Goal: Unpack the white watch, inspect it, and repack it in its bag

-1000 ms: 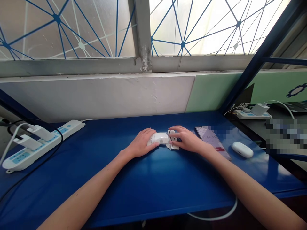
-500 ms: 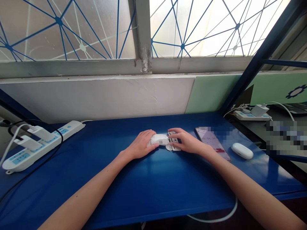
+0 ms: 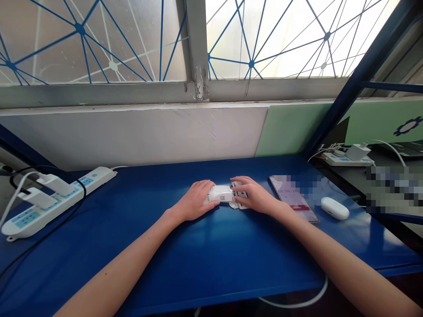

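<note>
At the middle of the blue desk [image 3: 205, 259] lies a small white packet [image 3: 220, 193] with printed labels and a square code on it. My left hand [image 3: 194, 200] is closed round its left end, fingers along the far side and thumb along the near side. To the right of the packet is a flat white piece with dark marks [image 3: 237, 193], touching or overlapping it; I cannot tell which. My right hand [image 3: 256, 196] grips that piece, with fingers over the far edge and thumb near the front edge. The palm hides its right part.
A phone [image 3: 294, 200] showing a timer lies right of my right hand, with a white earbud case [image 3: 335, 208] beyond it. On the left, a white power strip [image 3: 59, 200] holds chargers, and a black cable [image 3: 74, 209] trails over the desk. Windows and a wall stand behind.
Hardly anything differs. Both hands keep their places on the packet and the flat piece, with only a tiny shift of the right fingers and of the camera view.
</note>
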